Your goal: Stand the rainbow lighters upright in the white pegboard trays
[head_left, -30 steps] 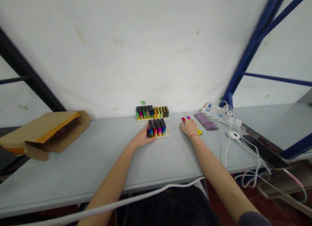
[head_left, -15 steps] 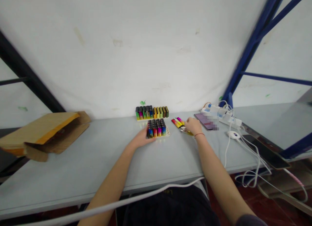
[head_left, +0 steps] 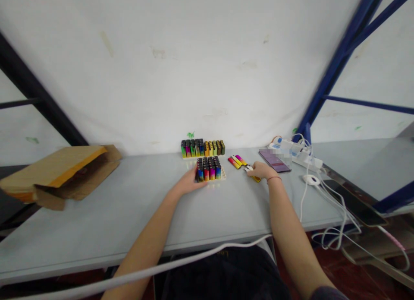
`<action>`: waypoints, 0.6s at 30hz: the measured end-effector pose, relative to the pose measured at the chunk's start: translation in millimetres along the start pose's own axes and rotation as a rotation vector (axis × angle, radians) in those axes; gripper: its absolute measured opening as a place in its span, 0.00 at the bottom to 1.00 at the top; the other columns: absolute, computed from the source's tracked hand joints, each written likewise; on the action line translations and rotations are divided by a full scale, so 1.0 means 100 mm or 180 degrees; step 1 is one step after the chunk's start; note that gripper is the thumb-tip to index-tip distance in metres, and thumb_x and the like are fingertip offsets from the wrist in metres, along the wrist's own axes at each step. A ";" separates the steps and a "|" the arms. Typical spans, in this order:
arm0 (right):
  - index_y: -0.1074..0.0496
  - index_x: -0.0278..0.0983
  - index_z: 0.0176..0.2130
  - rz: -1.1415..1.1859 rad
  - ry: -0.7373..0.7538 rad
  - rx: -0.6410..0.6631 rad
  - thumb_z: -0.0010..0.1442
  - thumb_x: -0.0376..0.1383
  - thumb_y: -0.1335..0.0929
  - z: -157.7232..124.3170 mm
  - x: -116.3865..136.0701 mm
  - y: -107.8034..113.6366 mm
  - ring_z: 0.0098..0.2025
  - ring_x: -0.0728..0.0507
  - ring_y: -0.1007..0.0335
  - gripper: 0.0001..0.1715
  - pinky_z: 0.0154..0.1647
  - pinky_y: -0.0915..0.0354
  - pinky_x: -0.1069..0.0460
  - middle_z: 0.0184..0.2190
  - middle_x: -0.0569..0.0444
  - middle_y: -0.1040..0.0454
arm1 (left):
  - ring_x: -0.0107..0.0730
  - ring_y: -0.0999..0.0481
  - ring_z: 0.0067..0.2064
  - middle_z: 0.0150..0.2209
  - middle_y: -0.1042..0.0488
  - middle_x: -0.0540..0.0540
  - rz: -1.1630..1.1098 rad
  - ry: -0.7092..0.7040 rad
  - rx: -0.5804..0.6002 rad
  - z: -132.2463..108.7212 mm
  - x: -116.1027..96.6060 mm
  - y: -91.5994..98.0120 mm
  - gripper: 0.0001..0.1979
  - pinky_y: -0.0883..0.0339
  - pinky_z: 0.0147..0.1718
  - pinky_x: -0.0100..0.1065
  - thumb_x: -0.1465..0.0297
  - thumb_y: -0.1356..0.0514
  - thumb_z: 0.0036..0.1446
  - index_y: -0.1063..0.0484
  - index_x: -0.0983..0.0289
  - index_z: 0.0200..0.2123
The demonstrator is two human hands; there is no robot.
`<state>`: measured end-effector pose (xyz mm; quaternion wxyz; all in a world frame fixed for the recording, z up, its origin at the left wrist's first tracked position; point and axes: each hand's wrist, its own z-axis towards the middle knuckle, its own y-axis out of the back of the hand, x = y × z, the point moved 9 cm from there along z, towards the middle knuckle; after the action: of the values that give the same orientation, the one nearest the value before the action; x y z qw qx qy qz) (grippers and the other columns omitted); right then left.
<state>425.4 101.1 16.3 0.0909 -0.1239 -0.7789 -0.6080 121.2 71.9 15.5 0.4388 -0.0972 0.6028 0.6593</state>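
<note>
My left hand [head_left: 187,182] is wrapped round the left end of a white tray [head_left: 224,175], thumb along its front. Upright lighters [head_left: 207,172] with black tops and bright multicoloured bodies fill most of this tray; its right end shows bare slots. My right hand [head_left: 260,169] is closed at a small group of loose lighters, with a metal-topped lighter [head_left: 248,168] at its fingertips. A gold-yellow lighter [head_left: 256,179] lies partly under this hand. Just to the left, red, yellow and purple lighters [head_left: 237,162] lie flat on the table.
Against the wall stands a second tray of upright lighters [head_left: 202,149]. An open cardboard box [head_left: 64,170] lies at the left. On the right are a phone [head_left: 274,160], a power strip [head_left: 296,153] and tangled white cables [head_left: 343,205]. A white cable [head_left: 194,263] crosses before my body.
My right hand has shifted slightly right and down and turned, uncovering the metal top of a lighter at its fingertips. My left hand stays on the tray.
</note>
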 end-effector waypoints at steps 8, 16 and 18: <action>0.24 0.31 0.46 0.0370 -0.0101 -0.0386 0.58 0.44 0.26 0.08 -0.18 0.08 0.43 0.42 0.23 0.22 0.35 0.38 0.54 0.46 0.42 0.20 | 0.63 0.31 0.64 0.64 0.32 0.69 -0.0037 -0.0049 -0.0044 0.00 -0.02 0.02 0.44 0.40 0.64 0.58 0.55 0.33 0.50 0.40 0.68 0.66; 0.24 0.31 0.49 0.0574 -0.0253 -0.0458 0.64 0.44 0.31 0.07 -0.19 0.08 0.41 0.43 0.23 0.21 0.35 0.38 0.54 0.46 0.42 0.20 | 0.62 0.33 0.65 0.65 0.34 0.70 0.0022 -0.0022 0.0005 0.01 0.00 -0.01 0.45 0.42 0.65 0.59 0.54 0.34 0.51 0.41 0.69 0.67; 0.25 0.32 0.49 0.0578 -0.0255 -0.0520 0.64 0.42 0.32 0.08 -0.18 0.09 0.44 0.42 0.23 0.19 0.36 0.38 0.54 0.47 0.41 0.20 | 0.63 0.33 0.65 0.65 0.33 0.70 0.0026 -0.0023 0.0008 0.01 -0.01 -0.01 0.44 0.42 0.65 0.59 0.54 0.34 0.51 0.41 0.69 0.66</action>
<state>445.4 109.2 17.1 0.1040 -0.2252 -0.7153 -0.6533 122.2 72.1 15.7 0.4384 -0.0918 0.6024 0.6607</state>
